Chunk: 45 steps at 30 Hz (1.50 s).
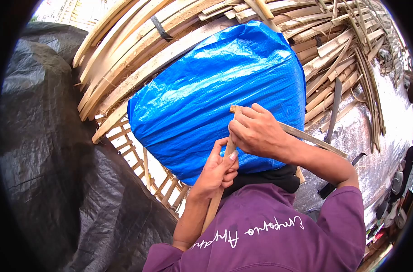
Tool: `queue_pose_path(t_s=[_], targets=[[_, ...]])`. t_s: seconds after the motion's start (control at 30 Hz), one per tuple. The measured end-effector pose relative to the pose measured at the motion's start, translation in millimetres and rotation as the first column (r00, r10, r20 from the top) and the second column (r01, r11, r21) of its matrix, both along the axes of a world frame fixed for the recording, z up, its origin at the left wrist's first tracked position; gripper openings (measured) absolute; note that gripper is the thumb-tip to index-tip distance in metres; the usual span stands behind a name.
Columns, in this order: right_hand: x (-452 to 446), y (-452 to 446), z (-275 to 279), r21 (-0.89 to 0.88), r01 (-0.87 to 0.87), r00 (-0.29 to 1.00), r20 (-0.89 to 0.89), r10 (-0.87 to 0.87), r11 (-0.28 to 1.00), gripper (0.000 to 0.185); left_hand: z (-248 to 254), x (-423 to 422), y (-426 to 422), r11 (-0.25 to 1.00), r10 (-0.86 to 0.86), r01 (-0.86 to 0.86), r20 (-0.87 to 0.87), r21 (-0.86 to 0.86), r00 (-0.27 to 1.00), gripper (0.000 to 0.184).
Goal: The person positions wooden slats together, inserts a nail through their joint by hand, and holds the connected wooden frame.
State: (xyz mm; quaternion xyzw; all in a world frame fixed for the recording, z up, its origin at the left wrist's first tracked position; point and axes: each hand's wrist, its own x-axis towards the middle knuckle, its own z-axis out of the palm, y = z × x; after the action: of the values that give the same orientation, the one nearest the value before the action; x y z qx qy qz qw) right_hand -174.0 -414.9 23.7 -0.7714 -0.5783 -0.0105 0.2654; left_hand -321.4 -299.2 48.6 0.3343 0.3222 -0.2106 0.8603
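Note:
My left hand is closed around a flat bamboo strip, its thumb lying along the strip. The strip slants up from beside my torso to my right hand. That hand is curled into a fist at the upper end, where a squared tip pokes out. From behind the right fist a long, narrow, grey-brown flat piece runs under the forearm; I cannot tell whether it is a blade or another strip. Both hands are over a shiny blue plastic sheet spread across my lap.
Split bamboo lengths are stacked beyond the sheet, with more bamboo pieces at the upper right. A black tarp covers the left side. Slatted bamboo shows below the sheet's left edge. Silvery sheeting lies at right.

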Motion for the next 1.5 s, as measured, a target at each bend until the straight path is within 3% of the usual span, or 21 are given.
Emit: queue_pose_path(t_s=[0.1, 0.2, 0.37, 0.5, 0.57, 0.67, 0.9, 1.07, 1.13, 1.5], targets=[[7, 1, -2, -0.014, -0.023, 0.999, -0.031, 0.022, 1.0, 0.014, 0, 1, 1, 1.0, 0.005, -0.005, -0.003, 0.005, 1.0, 0.033], [15, 4, 2, 0.123, 0.007, 0.999, 0.04, -0.012, 0.992, 0.017, 2, 1, 2, 1.0, 0.002, -0.002, 0.011, 0.014, 1.0, 0.033], [5, 1, 4, -0.029, -0.008, 1.0, 0.005, 0.008, 1.0, 0.017, 0, -2, 0, 1.0, 0.009, -0.01, 0.014, 0.016, 1.0, 0.034], [2, -3, -2, -0.03, -0.05, 0.998, -0.045, 0.048, 0.998, 0.015, -1, -2, -1, 1.0, 0.006, -0.006, -0.004, -0.011, 1.0, 0.034], [4, -3, -6, 0.093, -0.05, 0.998, 0.043, 0.046, 0.994, 0.015, -2, -2, -3, 1.0, 0.007, -0.007, -0.003, -0.012, 1.0, 0.033], [13, -7, 4, -0.02, -0.095, 0.995, -0.014, 0.095, 0.995, 0.015, -3, -1, -5, 0.999, 0.028, -0.028, 0.019, -0.017, 0.999, 0.034], [14, -3, 5, -0.077, -0.174, 0.982, -0.086, 0.167, 0.982, 0.014, -7, -7, -6, 0.996, 0.085, -0.085, 0.018, -0.036, 0.996, 0.031], [7, -2, -1, 0.033, -0.159, 0.987, 0.017, 0.158, 0.987, 0.017, -12, -10, -5, 0.994, 0.099, -0.098, 0.017, -0.051, 0.995, 0.03], [16, -2, 4, -0.126, -0.224, 0.972, -0.106, 0.211, 0.966, 0.017, -12, -7, -6, 0.993, 0.108, -0.107, 0.025, -0.05, 0.994, 0.03], [7, 3, -2, -0.009, -0.23, 0.972, -0.046, 0.23, 0.973, 0.015, -9, -12, -2, 0.993, 0.112, -0.111, 0.014, -0.041, 0.994, 0.03]])
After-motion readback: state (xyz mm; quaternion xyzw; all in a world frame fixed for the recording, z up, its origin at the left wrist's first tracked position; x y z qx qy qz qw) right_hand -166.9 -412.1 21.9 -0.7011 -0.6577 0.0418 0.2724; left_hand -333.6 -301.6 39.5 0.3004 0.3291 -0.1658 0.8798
